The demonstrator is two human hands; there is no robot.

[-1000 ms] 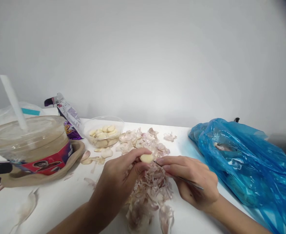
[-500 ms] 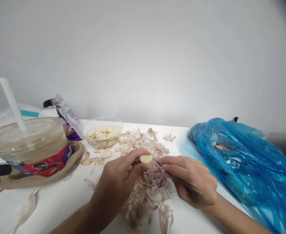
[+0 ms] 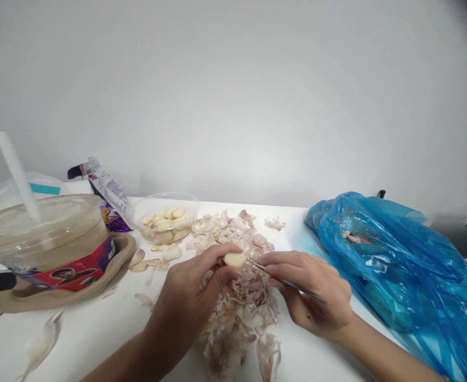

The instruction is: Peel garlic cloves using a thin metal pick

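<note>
Between the thumb and fingers of my left hand (image 3: 201,286) is a pale peeled garlic clove (image 3: 234,259). My right hand (image 3: 315,292) is closed around a thin metal tool (image 3: 297,287), whose tip points at the clove's right end; whether it touches I cannot tell. The kind of tool is not clear, as my fingers cover part of it. Beneath both hands a heap of papery garlic skins (image 3: 253,313) spreads over the white table (image 3: 138,350). Behind my left hand, a clear plastic bowl (image 3: 165,199) holds several peeled cloves (image 3: 169,220).
A large drink cup (image 3: 70,249) with a straw stands at the left in a brown carrier (image 3: 125,254), beside a purple snack packet (image 3: 112,193). A blue plastic bag (image 3: 396,265) covers the right side. Loose skins and an unpeeled clove (image 3: 138,257) lie near the bowl.
Both hands keep their grips and stay nearly in place. The tool's handle has tilted slightly in my right hand. The whole view has shifted a little.
</note>
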